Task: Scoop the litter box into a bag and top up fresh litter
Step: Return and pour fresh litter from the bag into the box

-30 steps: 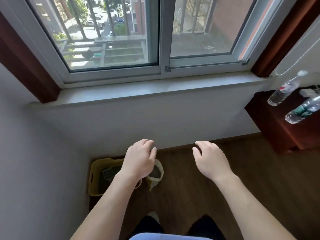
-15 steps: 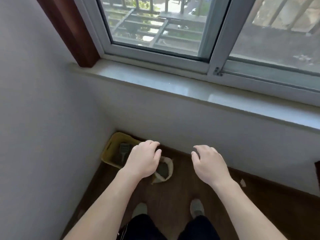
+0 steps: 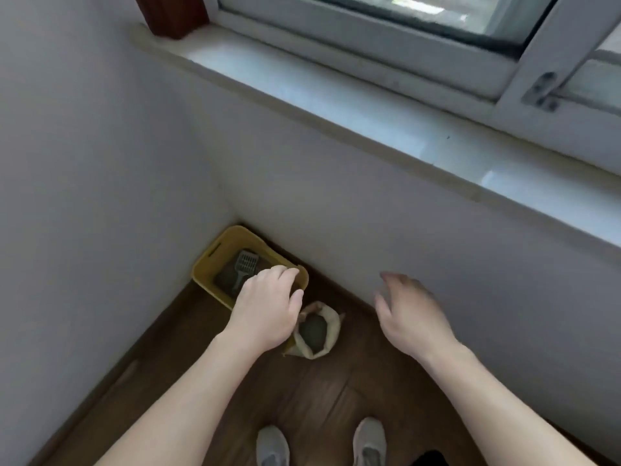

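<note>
A yellow litter box (image 3: 215, 255) stands on the floor in the corner where two walls meet. Dark litter fills it, and a grey slotted scoop (image 3: 244, 265) lies on top. Just right of the box sits a small beige bag (image 3: 331, 322), open at the top, with dark litter inside. My left hand (image 3: 268, 309) hovers high above the box's near right corner, fingers curled loosely, nothing in it. My right hand (image 3: 411, 316) hangs further right, fingers apart and empty, slightly blurred.
White walls close in at left and ahead. A pale window sill (image 3: 336, 105) juts out above the box, under a white window frame (image 3: 524, 79). The floor (image 3: 302, 398) is dark wood. My grey shoes (image 3: 272, 445) stand at the bottom edge.
My view has tilted down and swung left, so the window has slid up and the box and bag show more fully. Both hands stay held out, empty.
</note>
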{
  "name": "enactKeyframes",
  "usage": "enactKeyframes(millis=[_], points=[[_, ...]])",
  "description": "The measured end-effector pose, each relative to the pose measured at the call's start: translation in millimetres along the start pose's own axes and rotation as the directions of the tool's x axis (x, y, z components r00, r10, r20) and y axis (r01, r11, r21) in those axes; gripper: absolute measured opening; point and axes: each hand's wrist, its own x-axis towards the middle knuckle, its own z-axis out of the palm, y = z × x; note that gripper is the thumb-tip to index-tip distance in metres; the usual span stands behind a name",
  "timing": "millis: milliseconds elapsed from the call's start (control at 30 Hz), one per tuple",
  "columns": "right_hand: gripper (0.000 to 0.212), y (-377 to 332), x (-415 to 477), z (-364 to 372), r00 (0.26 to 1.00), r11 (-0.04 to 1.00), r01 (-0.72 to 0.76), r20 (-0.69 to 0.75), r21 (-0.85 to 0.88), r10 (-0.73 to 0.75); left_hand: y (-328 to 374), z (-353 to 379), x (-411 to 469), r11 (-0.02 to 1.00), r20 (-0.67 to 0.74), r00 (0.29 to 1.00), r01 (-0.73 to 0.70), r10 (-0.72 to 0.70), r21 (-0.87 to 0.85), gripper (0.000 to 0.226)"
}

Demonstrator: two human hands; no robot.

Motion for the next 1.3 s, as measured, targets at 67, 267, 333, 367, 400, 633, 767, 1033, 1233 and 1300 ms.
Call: enactKeyframes(millis=[67,267,333,367,400,633,767,1033,1233,1300], points=[[0.049,7.5,25.7,40.1,0.999,0.999,0.049,0.008,-0.013,-0.049,-21.4,43.0,10.6,1.000,-0.015,1.000,0.009,-0.009,-0.007,0.047],[0.050,29.7,92.2,188.4,0.986,0.984,0.164,-0.025,-0.073,-0.166,-91.4,198.2,42.0,0.998,-0.014,0.999,-0.049,0.048,-0.037,0.051],[0.048,39.5,110.5,237.2,0.974,0.971,0.219,-0.028,-0.093,-0.223,-111.6,246.9,54.4,0.995,-0.011,0.996,-0.084,0.083,-0.049,0.050],[0.048,45.2,119.3,260.3,0.969,0.964,0.244,-0.027,-0.104,-0.248,-121.1,270.4,61.4,0.993,-0.011,0.994,-0.108,0.107,-0.047,0.049],[0.048,51.0,127.3,282.3,0.964,0.958,0.263,-0.020,-0.111,-0.267,-129.9,292.9,67.8,0.990,-0.011,0.991,-0.132,0.132,-0.042,0.049],[0.055,88.6,173.7,396.7,0.949,0.943,0.314,0.010,-0.108,-0.315,-179.9,412.9,94.8,0.963,0.094,0.959,-0.262,0.267,-0.058,0.052],[0.057,103.1,196.5,438.7,0.949,0.945,0.315,0.010,-0.087,-0.315,-196.6,452.8,96.9,0.956,0.147,0.946,-0.278,0.289,-0.093,0.059],[0.053,116.8,223.4,505.5,0.930,0.925,0.366,0.005,-0.097,-0.368,-221.1,510.7,101.7,0.988,0.130,0.982,-0.124,0.135,-0.089,0.052],[0.050,136.9,225.4,526.3,0.928,0.928,0.364,-0.054,-0.081,-0.369,-214.9,546.1,110.2,0.980,0.144,0.989,-0.002,0.031,-0.197,0.048],[0.049,140.4,226.6,529.2,0.930,0.930,0.359,-0.050,-0.081,-0.364,-214.6,554.6,111.0,0.977,0.143,0.990,0.046,-0.016,-0.210,0.051]])
